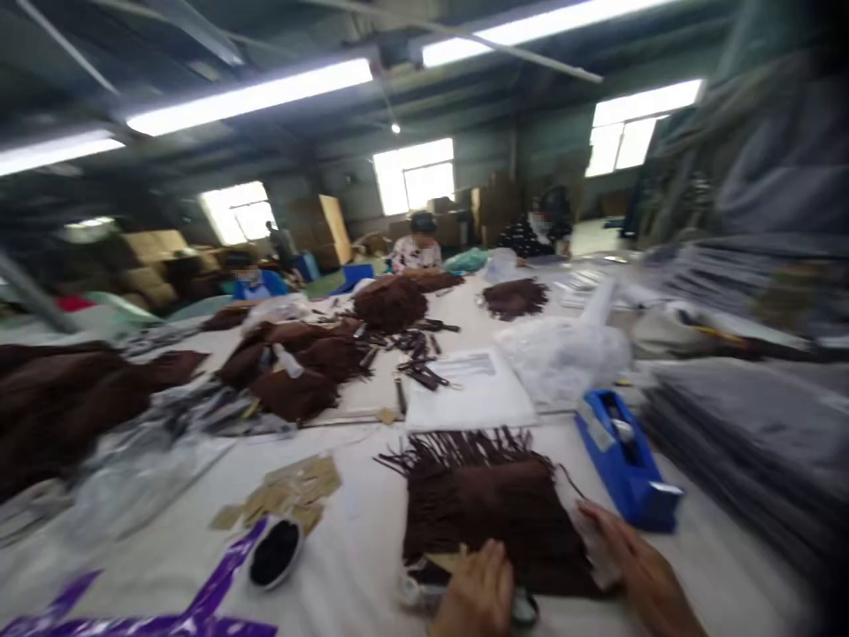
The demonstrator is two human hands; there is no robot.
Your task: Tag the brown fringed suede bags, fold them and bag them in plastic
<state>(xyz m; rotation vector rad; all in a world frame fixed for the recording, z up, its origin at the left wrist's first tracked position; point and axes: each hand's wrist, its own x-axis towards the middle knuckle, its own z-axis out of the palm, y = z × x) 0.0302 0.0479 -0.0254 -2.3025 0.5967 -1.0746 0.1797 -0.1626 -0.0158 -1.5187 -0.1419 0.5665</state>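
Note:
A dark brown fringed piece of soft, suede-like material (491,513) lies flat on the white-covered table, its fringe pointing away from me. My left hand (478,586) rests on its near edge with fingers stretched flat. Beside that hand, a small tan patch and a clear round-ended item (412,591) show partly, too blurred to name. At the piece's right edge is my right hand (633,562), fingers extended along a strip of whitish clear plastic (587,535). A blue tape dispenser (627,464) stands just beyond the right hand.
Grey folded stacks (749,442) line the right side. Behind lie a white sheet (470,389), dark straps (424,376), a plastic bag (563,354) and brown piles (298,372). Tan packets (292,495) and a black-filled dish (275,553) are left. People sit across the table.

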